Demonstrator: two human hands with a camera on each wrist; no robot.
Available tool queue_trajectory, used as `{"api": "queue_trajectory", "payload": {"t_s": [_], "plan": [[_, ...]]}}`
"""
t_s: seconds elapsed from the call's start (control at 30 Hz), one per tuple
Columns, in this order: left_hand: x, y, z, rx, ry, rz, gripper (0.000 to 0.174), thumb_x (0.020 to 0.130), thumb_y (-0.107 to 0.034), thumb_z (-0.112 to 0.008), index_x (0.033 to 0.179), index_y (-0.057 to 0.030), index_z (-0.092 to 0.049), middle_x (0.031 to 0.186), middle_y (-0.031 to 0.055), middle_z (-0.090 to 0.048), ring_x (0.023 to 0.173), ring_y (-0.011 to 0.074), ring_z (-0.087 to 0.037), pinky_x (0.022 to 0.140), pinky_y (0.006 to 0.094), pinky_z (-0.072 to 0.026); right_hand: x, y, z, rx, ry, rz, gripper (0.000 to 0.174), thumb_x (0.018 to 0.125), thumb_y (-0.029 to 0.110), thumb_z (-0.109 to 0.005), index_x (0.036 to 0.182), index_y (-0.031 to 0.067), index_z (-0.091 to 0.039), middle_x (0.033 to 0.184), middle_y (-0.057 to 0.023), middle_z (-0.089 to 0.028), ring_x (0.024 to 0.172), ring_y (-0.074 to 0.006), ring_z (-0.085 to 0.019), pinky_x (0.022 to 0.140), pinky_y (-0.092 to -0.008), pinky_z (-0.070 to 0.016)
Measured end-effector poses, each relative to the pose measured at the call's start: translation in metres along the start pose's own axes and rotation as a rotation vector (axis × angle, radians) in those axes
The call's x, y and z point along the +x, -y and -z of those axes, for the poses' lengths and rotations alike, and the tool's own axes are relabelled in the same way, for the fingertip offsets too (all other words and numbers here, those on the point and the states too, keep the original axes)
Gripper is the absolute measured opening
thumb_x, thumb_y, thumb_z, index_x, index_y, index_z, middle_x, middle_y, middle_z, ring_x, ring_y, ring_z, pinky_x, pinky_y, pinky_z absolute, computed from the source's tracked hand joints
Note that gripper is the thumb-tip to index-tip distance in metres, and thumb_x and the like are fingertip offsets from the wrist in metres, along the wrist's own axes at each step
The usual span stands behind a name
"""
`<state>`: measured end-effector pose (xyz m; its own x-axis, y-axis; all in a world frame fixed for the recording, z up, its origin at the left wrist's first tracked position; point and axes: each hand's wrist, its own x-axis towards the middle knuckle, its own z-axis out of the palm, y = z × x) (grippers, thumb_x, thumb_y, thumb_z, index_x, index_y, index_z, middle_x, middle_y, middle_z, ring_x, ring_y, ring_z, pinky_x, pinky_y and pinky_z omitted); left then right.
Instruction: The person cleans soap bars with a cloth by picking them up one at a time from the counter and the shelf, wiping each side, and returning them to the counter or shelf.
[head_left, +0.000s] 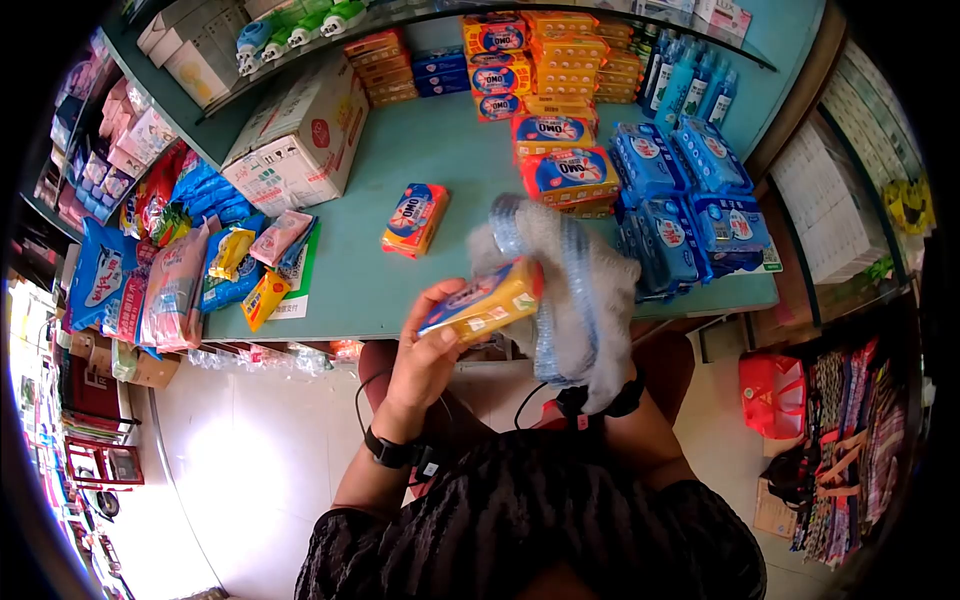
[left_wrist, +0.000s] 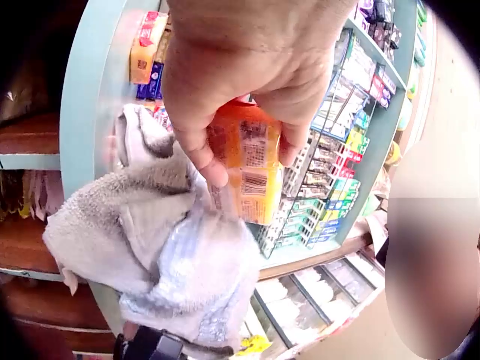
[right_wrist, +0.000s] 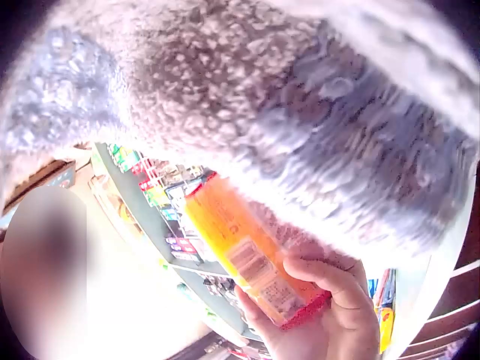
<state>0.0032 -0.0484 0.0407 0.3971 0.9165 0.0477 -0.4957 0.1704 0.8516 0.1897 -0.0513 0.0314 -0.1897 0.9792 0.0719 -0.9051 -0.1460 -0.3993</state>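
My left hand (head_left: 425, 362) grips one end of an orange-and-yellow wrapped OMO soap pack (head_left: 490, 308), tilted above the counter's front edge. In the left wrist view, thumb and fingers pinch the pack (left_wrist: 251, 161) from both sides, its barcode showing. A grey towel with blue stripes (head_left: 600, 290) covers my right hand, whose fingers are hidden beneath it; I cannot tell how they lie. Folds of the towel (left_wrist: 180, 247) come right up against the pack. Another OMO pack (head_left: 415, 220) lies on the counter just beyond.
The blue-green counter (head_left: 400, 300) holds stacked OMO packs (head_left: 570, 175), blue wipes packs (head_left: 660, 240) and blue bottles (head_left: 690, 85) to the right. Toward the left stand a cardboard box (head_left: 300, 130) and bagged goods (head_left: 180, 280). A glass shelf (head_left: 560, 8) spans the back.
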Motion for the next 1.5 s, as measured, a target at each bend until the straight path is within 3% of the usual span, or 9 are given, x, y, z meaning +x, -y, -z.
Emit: {"api": "queue_trajectory", "payload": {"t_s": [0.13,0.37,0.77,0.93,1.03,1.1,1.13,1.3,1.5], "plan": [[-0.003,0.017,-0.002,-0.193,-0.003,0.145,0.055,0.084,-0.035,-0.057,0.123,-0.0009,-0.04,0.106,0.0143,-0.055,0.084,0.0206,-0.06,0.076,0.033,-0.0524,0.001,-0.013,0.069,-1.423,-0.016,0.395,0.039,0.09,0.016,-0.05,0.124,0.0011,-0.039,0.12,-0.01,-0.048,0.107,-0.0187,-0.047,0.091,-0.0326,-0.0397],[-0.005,0.018,0.007,-0.288,0.064,0.381,0.053,0.086,-0.039,-0.052,0.121,-0.0001,-0.044,0.097,0.0138,-0.058,0.074,0.02,-0.061,0.063,0.0297,-0.054,-0.013,0.001,0.017,-0.851,-0.288,0.18,0.035,0.085,0.015,-0.06,0.116,0.0022,-0.051,0.112,-0.0096,-0.055,0.101,-0.0174,-0.053,0.086,-0.0314,-0.0439],[-0.006,0.019,0.005,-0.271,0.15,0.469,0.06,0.085,-0.047,-0.051,0.122,0.0004,-0.043,0.096,0.0155,-0.058,0.071,0.022,-0.061,0.056,0.0275,-0.0534,-0.016,0.011,-0.002,-0.704,-0.409,0.041,0.028,0.092,0.021,-0.049,0.115,0.0056,-0.048,0.099,-0.0049,-0.054,0.089,-0.0132,-0.053,0.078,-0.0276,-0.045],[-0.004,0.018,0.005,-0.306,0.157,0.462,0.062,0.086,-0.048,-0.05,0.124,0.0001,-0.042,0.099,0.0149,-0.058,0.073,0.0226,-0.061,0.059,0.0286,-0.0527,-0.009,0.006,0.017,-0.434,-0.168,0.11,0.033,0.092,0.029,-0.047,0.117,0.0063,-0.046,0.101,-0.0069,-0.055,0.088,-0.0163,-0.056,0.079,-0.0326,-0.0471],[0.0,0.014,0.002,-0.329,0.132,0.376,0.061,0.087,-0.049,-0.048,0.125,-0.0016,-0.041,0.107,0.0139,-0.055,0.077,0.0219,-0.061,0.065,0.0312,-0.0516,-0.003,0.003,0.013,-0.07,0.299,-0.199,0.037,0.092,0.032,-0.047,0.118,0.0058,-0.044,0.106,-0.0071,-0.052,0.093,-0.0161,-0.053,0.082,-0.0318,-0.0448],[0.004,0.01,-0.005,-0.148,0.018,0.174,0.062,0.087,-0.046,-0.048,0.129,-0.001,-0.038,0.115,0.015,-0.052,0.089,0.0241,-0.058,0.077,0.0336,-0.0489,-0.002,-0.005,0.018,-0.347,0.357,-0.148,0.039,0.092,0.032,-0.048,0.12,0.005,-0.042,0.111,-0.0071,-0.05,0.096,-0.0165,-0.051,0.084,-0.0316,-0.0438],[0.007,0.009,-0.008,-0.057,-0.039,0.075,0.063,0.088,-0.045,-0.048,0.131,-0.0007,-0.036,0.119,0.0156,-0.05,0.095,0.0253,-0.057,0.083,0.0348,-0.0475,-0.006,-0.011,0.026,-0.784,0.233,0.07,0.04,0.092,0.031,-0.047,0.121,0.0046,-0.041,0.113,-0.007,-0.049,0.098,-0.017,-0.05,0.085,-0.0317,-0.0436],[0.01,0.025,-0.023,0.948,0.037,-0.474,0.071,0.079,-0.021,-0.066,0.137,-0.0016,-0.029,0.124,0.0209,-0.041,0.111,0.0321,-0.044,0.096,0.0376,-0.0356,0.004,-0.027,0.029,-0.318,-0.143,0.163,0.041,0.094,0.02,-0.045,0.129,0.0026,-0.034,0.117,-0.0091,-0.048,0.102,-0.0169,-0.052,0.087,-0.0303,-0.0464],[0.009,0.011,-0.02,1.131,0.085,-0.526,0.07,0.079,-0.028,-0.066,0.134,0.0002,-0.033,0.115,0.0177,-0.045,0.106,0.0284,-0.047,0.094,0.0361,-0.0366,0.003,-0.011,0.032,-0.708,0.026,0.18,0.039,0.092,0.021,-0.048,0.125,0.0015,-0.038,0.114,-0.0101,-0.051,0.102,-0.0183,-0.053,0.086,-0.0318,-0.048]]}}
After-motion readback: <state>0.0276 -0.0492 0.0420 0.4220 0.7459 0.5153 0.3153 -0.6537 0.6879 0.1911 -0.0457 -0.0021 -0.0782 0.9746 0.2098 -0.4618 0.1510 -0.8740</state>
